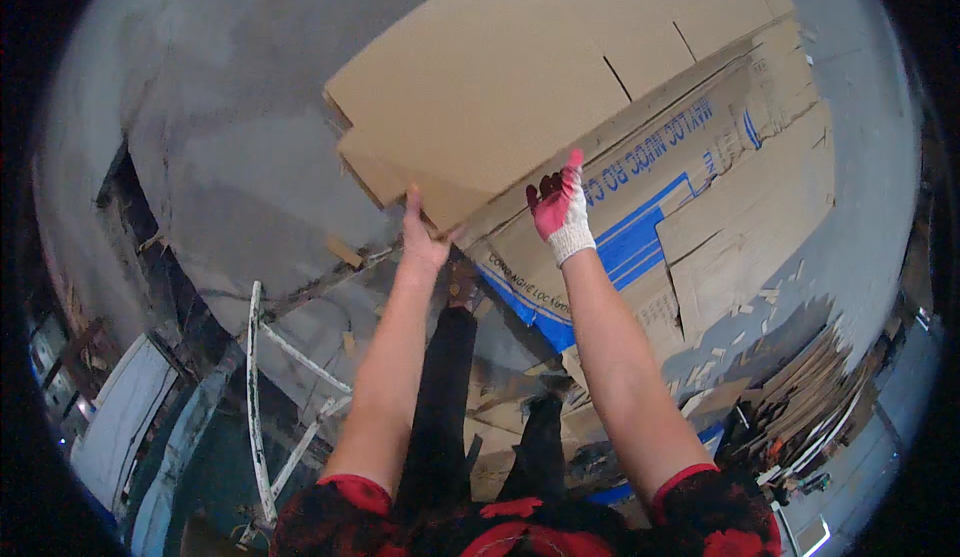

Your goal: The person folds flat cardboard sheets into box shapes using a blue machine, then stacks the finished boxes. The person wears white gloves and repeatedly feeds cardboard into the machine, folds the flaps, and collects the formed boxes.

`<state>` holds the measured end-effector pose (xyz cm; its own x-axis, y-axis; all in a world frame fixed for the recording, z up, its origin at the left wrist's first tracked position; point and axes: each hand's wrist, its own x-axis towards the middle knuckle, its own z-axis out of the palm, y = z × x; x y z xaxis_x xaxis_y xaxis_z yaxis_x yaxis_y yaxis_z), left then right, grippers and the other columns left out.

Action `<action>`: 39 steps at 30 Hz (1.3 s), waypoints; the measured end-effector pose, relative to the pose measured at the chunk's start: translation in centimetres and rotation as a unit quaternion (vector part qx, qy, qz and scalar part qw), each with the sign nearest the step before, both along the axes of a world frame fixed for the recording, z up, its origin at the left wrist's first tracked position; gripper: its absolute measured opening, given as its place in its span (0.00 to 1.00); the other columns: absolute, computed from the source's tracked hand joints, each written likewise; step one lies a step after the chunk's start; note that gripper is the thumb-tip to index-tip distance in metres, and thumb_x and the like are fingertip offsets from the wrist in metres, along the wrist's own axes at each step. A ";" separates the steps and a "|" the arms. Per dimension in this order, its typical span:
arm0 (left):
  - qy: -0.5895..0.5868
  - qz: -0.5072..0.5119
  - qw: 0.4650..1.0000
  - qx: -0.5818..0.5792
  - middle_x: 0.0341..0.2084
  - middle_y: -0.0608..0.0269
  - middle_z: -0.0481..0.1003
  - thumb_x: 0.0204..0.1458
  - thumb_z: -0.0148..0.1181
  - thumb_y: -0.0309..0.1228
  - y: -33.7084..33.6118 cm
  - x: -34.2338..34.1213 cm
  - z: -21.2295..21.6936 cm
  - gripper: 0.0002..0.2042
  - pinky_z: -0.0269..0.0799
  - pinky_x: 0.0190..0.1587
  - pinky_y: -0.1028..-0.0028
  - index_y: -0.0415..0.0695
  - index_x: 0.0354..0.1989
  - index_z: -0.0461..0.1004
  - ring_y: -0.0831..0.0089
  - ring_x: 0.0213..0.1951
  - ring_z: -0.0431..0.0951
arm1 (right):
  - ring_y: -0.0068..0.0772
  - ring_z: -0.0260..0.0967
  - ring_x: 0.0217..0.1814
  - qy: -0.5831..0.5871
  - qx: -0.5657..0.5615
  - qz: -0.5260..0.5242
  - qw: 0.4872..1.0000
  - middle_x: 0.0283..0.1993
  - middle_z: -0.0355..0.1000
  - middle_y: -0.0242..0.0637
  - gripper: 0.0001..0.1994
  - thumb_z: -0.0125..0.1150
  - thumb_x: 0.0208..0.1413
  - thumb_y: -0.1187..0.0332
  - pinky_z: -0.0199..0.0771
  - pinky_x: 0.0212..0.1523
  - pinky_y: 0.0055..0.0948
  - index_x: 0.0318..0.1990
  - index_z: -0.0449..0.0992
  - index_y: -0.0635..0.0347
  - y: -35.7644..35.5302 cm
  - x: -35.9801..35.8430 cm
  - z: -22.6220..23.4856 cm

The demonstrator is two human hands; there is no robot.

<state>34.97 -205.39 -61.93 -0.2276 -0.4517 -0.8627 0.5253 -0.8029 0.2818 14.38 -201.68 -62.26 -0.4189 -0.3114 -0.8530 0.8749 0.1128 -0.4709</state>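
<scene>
A large plain brown cardboard sheet (pixel 480 97) lies flattened ahead of me, overlapping a printed piece of cardboard (pixel 740 277) with blue markings. My bare left hand (pixel 425 242) is at the near left corner of the plain sheet. Its thumb rests over the sheet and the other fingers are partly hidden at the edge, closed around it. My right hand (pixel 562 207) wears a white knit glove with a red coated palm. It hovers by the sheet's near edge, thumb up and fingers loosely curled apart, with nothing visible in them.
A white metal frame (pixel 258 397) stands at the lower left. Stacked cardboard pieces (pixel 810 397) lie at the lower right, with paper scraps (pixel 745 327) scattered on the grey floor (pixel 230 167). A dark gap (pixel 130 197) runs along the left. My legs (pixel 440 387) are close behind the cardboard.
</scene>
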 end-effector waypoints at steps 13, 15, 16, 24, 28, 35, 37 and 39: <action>0.144 -0.008 0.989 0.045 0.57 0.66 0.66 0.40 0.64 0.60 13.7 -8.6 5.0 0.41 0.60 0.59 0.57 0.53 0.60 0.60 0.63 0.59 0.63 | 0.36 0.70 0.53 0.164 -0.042 0.088 0.982 0.55 0.68 0.41 0.36 0.64 0.49 0.70 0.71 0.53 0.34 0.65 0.53 0.58 7.7 -6.5 4.9; 0.180 -0.079 0.980 0.043 0.58 0.66 0.64 0.48 0.60 0.55 15.0 -8.6 6.4 0.35 0.55 0.62 0.56 0.53 0.62 0.58 0.65 0.61 0.60 | 0.33 0.73 0.45 0.154 -0.055 0.080 0.983 0.48 0.72 0.42 0.36 0.57 0.43 0.81 0.74 0.46 0.30 0.64 0.54 0.61 8.8 -7.9 5.8; 0.188 -0.132 0.973 0.033 0.59 0.65 0.64 0.51 0.58 0.52 15.9 -8.1 7.2 0.33 0.56 0.61 0.55 0.53 0.63 0.58 0.65 0.62 0.60 | 0.33 0.73 0.45 0.149 -0.069 0.082 0.983 0.46 0.73 0.41 0.35 0.58 0.44 0.81 0.74 0.46 0.30 0.63 0.55 0.62 9.4 -8.8 6.7; -0.063 -0.583 0.806 -0.078 0.33 0.58 0.79 0.56 0.53 0.41 10.7 5.7 11.7 0.16 0.73 0.43 0.69 0.39 0.42 0.75 0.68 0.37 0.78 | 0.35 0.74 0.42 0.116 -0.096 0.135 0.979 0.44 0.72 0.41 0.27 0.57 0.40 0.76 0.77 0.43 0.35 0.54 0.64 0.64 19.4 -17.4 21.8; -0.046 -0.364 0.922 -0.119 0.57 0.52 0.66 0.56 0.45 0.58 1.5 -4.6 10.7 0.33 0.69 0.49 0.62 0.41 0.59 0.63 0.61 0.49 0.72 | 0.33 0.74 0.42 0.127 -0.041 0.193 0.972 0.42 0.73 0.40 0.25 0.60 0.42 0.74 0.75 0.46 0.32 0.51 0.65 0.69 22.8 -20.2 29.5; 0.177 -0.387 0.885 -0.190 0.67 0.52 0.50 0.47 0.42 0.70 1.1 -25.7 14.2 0.48 0.57 0.61 0.52 0.46 0.69 0.46 0.51 0.64 0.56 | 0.26 0.71 0.46 0.270 0.071 0.291 0.915 0.43 0.75 0.43 0.44 0.69 0.40 0.68 0.69 0.52 0.26 0.61 0.50 0.83 27.2 -20.4 39.6; 0.209 -0.369 0.882 -0.206 0.66 0.53 0.51 0.49 0.39 0.70 3.4 -26.2 13.8 0.46 0.57 0.61 0.52 0.46 0.69 0.47 0.52 0.64 0.55 | 0.33 0.69 0.52 0.301 0.123 0.360 0.874 0.49 0.72 0.53 0.54 0.74 0.35 0.56 0.65 0.56 0.27 0.63 0.46 0.83 29.9 -19.6 43.1; 0.136 -0.364 0.895 -0.220 0.67 0.56 0.51 0.52 0.36 0.68 6.2 -25.5 13.3 0.44 0.56 0.62 0.53 0.47 0.68 0.47 0.54 0.65 0.55 | 0.42 0.69 0.53 0.355 0.185 0.418 0.816 0.49 0.70 0.59 0.54 0.73 0.33 0.50 0.67 0.54 0.30 0.60 0.50 0.82 32.8 -18.0 46.3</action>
